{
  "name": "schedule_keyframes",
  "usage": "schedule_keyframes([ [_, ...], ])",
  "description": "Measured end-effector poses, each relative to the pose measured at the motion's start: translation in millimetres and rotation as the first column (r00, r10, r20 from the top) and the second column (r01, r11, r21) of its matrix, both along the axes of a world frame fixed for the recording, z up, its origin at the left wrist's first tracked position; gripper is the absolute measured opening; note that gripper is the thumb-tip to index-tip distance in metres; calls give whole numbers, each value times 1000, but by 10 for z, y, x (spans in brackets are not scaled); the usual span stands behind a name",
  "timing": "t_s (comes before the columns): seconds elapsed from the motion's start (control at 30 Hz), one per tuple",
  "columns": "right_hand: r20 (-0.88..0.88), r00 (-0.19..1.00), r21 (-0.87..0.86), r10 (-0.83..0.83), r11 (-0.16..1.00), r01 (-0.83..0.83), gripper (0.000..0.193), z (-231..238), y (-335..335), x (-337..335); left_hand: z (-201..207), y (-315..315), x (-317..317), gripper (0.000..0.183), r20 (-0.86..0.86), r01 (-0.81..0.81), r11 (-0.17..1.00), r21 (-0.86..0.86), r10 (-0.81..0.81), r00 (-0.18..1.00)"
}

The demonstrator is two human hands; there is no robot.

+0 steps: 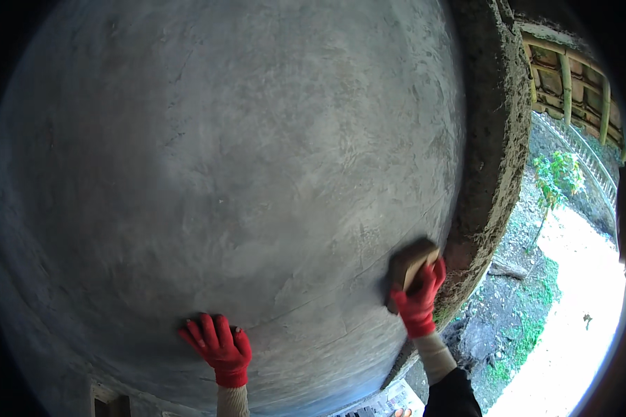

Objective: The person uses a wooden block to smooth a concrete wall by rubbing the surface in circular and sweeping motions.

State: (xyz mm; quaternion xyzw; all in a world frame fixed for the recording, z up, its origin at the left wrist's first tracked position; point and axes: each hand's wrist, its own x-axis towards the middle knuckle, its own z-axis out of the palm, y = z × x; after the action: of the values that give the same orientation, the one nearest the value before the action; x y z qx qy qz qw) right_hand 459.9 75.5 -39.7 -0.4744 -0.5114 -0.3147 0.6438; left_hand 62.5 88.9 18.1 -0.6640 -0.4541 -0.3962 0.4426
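2 hands at work on 1 broad grey plastered wall [292,153], its face filling most of the view, patchy and streaked, with fine lines running across the lower right part.

Right hand [418,304], in a red knitted glove: closed around 1 light-brown wooden block [417,261] with a flat, oblong shape. Block lies against the wall's lower right part, tilted, close beside the rough brown wall edge [499,149]. Cream cuff [435,356] at the wrist, black sleeve [453,396] below it.

Left hand [224,351], in a matching red glove: fingers spread on the wall, well apart from the block, grasping nothing. 1 cream ribbed cuff [232,402] under it.

Writing: 1 pale sheet [403,397] at the lower edge bears dark marks that look like print; too small to read.

Upper right: 1 tiled roof [586,87] seen from below, at least 2 bamboo poles [567,87] under it. Beyond the wall edge: 1 small leafy green tree [556,177], 1 pale railing [591,158], low green plants [535,306] beside a glaring white strip of ground [577,299].
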Motion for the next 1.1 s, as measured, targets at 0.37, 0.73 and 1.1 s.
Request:
schedule_keyframes([
  [0.37,-36,999,61,-29,998,32,91,-758,46,-63,8,-26,52,40,19,17,1000,11,-18,1000],
  [0.73,-227,964,135,135,985,-107,77,1656,172,207,-72,19,-28,43,29,9,1000,6,-9,1000],
  [1.1,-18,995,-49,97,994,-98,95,-12,-42,-641,-76,34,-27,41,34,39,997,71,-42,999],
])
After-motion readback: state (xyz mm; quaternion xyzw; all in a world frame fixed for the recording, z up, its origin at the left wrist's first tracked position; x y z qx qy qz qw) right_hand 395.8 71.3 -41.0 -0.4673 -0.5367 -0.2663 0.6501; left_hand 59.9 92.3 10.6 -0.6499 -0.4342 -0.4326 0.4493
